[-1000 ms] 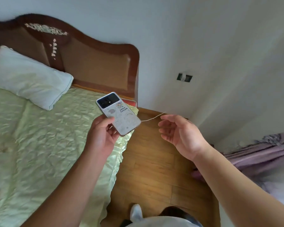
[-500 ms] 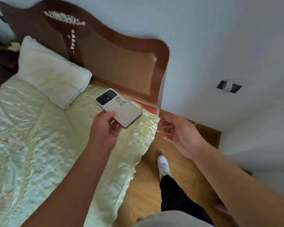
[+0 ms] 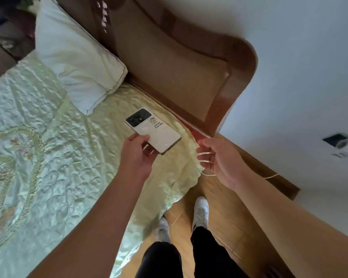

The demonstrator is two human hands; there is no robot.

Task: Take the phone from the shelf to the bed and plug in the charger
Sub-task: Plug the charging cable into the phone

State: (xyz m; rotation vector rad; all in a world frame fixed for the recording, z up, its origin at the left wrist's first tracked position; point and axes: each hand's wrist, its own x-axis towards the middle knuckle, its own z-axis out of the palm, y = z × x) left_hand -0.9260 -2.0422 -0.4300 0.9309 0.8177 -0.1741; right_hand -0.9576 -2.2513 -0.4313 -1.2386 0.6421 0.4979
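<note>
A white phone (image 3: 159, 135) lies back-up, with a black camera block and a small sticker showing. My left hand (image 3: 137, 155) grips its near end and holds it low over the pale green bedspread (image 3: 48, 157), near the bed's right corner. Whether it touches the cover I cannot tell. My right hand (image 3: 223, 159) is beside the bed edge with loops of a thin white charger cable (image 3: 271, 176) across its loosely curled fingers. The cable trails right behind my wrist. Its plug end is not visible.
A white pillow (image 3: 74, 57) leans by the brown wooden headboard (image 3: 179, 57). A wall socket (image 3: 344, 145) with something plugged in sits on the white wall at right. My feet in white shoes (image 3: 201, 211) stand on the narrow wooden floor strip between bed and wall.
I have stepped closer to the bed and the view tilts further down. My left hand has lowered the phone toward the bedspread. My right hand has gathered cable loops near the bed corner.
</note>
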